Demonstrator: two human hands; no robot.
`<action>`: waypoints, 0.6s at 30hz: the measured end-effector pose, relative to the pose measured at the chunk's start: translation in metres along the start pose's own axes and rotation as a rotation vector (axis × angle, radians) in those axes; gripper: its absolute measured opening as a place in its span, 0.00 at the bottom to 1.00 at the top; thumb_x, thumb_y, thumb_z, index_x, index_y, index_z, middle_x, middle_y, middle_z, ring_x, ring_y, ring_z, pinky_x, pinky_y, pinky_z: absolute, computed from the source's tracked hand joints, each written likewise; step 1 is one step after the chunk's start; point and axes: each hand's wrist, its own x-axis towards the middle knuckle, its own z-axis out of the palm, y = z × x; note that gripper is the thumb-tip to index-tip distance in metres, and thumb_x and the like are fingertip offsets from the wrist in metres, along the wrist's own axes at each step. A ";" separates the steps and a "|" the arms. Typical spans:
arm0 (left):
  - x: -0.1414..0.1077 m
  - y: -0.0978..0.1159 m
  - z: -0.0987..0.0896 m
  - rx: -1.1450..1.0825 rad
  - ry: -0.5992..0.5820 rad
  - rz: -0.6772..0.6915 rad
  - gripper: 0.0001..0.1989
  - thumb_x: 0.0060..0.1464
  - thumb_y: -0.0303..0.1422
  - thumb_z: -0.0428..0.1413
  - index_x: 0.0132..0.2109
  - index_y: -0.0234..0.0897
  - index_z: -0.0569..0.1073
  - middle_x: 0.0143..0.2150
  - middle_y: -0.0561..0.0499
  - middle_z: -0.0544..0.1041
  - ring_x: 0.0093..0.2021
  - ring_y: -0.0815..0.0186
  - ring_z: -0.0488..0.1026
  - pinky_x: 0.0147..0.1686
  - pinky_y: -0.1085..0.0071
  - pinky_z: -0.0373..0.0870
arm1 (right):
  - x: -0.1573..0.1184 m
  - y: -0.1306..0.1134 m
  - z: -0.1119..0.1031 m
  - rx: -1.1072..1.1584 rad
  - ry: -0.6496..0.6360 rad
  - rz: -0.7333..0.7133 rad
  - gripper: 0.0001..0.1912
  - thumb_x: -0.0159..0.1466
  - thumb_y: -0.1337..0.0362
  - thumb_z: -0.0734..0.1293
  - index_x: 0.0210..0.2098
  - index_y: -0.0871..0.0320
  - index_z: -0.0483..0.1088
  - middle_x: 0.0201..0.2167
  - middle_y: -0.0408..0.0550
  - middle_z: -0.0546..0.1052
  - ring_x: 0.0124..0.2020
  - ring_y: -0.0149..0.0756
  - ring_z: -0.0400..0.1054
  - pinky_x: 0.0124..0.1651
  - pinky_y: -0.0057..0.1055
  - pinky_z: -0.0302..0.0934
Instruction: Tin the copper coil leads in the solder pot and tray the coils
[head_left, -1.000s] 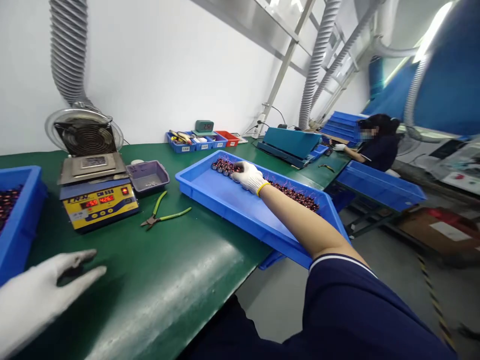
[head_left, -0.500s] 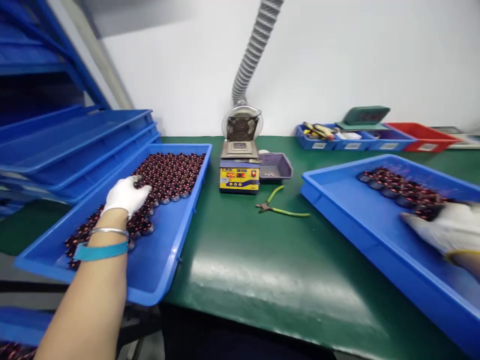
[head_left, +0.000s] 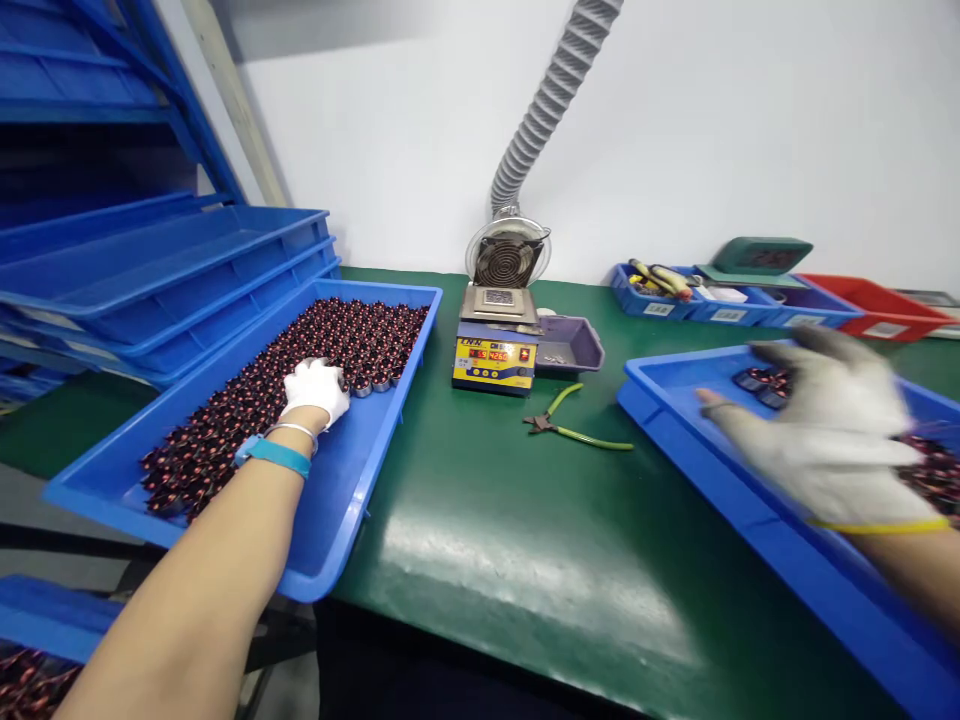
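Note:
My left hand (head_left: 316, 390), in a white glove, is at the right edge of the dark round parts (head_left: 247, 400) in the left blue tray (head_left: 345, 480). Its fingers curl down at one of the parts, and the fingertips are partly hidden. Over the near edge of the right blue tray (head_left: 697, 480) is my right hand (head_left: 832, 430), in a grey-white glove and blurred by motion. Its fingers are spread, with nothing visible in them. More dark parts (head_left: 937, 470) lie in that tray, partly behind the hand.
A yellow-blue heating unit (head_left: 495, 360) stands at the table's back, beside a purple tray (head_left: 574, 345). Green-handled cutters (head_left: 589, 438) lie before it. Small blue bins (head_left: 660, 305) and a red bin (head_left: 877, 305) line the wall. Stacked blue trays (head_left: 225, 260) stand at the left.
My left hand has moved right and slightly forward, to the edge of the parts. My right hand has lifted off the parts in the right tray, moved left and spread its fingers. The view has shifted slightly.

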 end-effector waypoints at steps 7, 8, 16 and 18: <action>-0.012 0.007 -0.027 -0.071 -0.016 0.037 0.19 0.45 0.45 0.52 0.38 0.38 0.76 0.50 0.43 0.74 0.50 0.53 0.69 0.46 0.63 0.66 | -0.058 -0.130 0.045 0.575 -0.383 -0.580 0.26 0.52 0.55 0.69 0.51 0.50 0.66 0.56 0.53 0.65 0.57 0.45 0.60 0.55 0.44 0.59; -0.013 0.010 -0.027 -0.084 -0.047 0.065 0.19 0.45 0.45 0.52 0.38 0.38 0.76 0.44 0.45 0.77 0.45 0.57 0.72 0.42 0.66 0.68 | -0.064 -0.145 0.055 0.629 -0.424 -0.555 0.28 0.51 0.56 0.70 0.51 0.50 0.65 0.56 0.52 0.64 0.56 0.45 0.61 0.54 0.43 0.61; -0.015 0.020 -0.017 -0.041 -0.229 0.254 0.09 0.35 0.39 0.56 0.24 0.40 0.74 0.39 0.43 0.79 0.43 0.53 0.74 0.43 0.65 0.68 | -0.099 -0.172 0.113 0.835 -0.470 -0.353 0.27 0.51 0.61 0.70 0.50 0.55 0.65 0.57 0.54 0.63 0.57 0.45 0.59 0.55 0.40 0.59; -0.016 0.012 -0.027 -0.061 -0.250 0.301 0.09 0.36 0.40 0.56 0.25 0.41 0.75 0.49 0.46 0.75 0.53 0.55 0.69 0.50 0.69 0.64 | -0.105 -0.162 0.117 0.836 -0.493 -0.335 0.26 0.51 0.61 0.70 0.49 0.55 0.65 0.57 0.54 0.63 0.57 0.45 0.59 0.56 0.42 0.59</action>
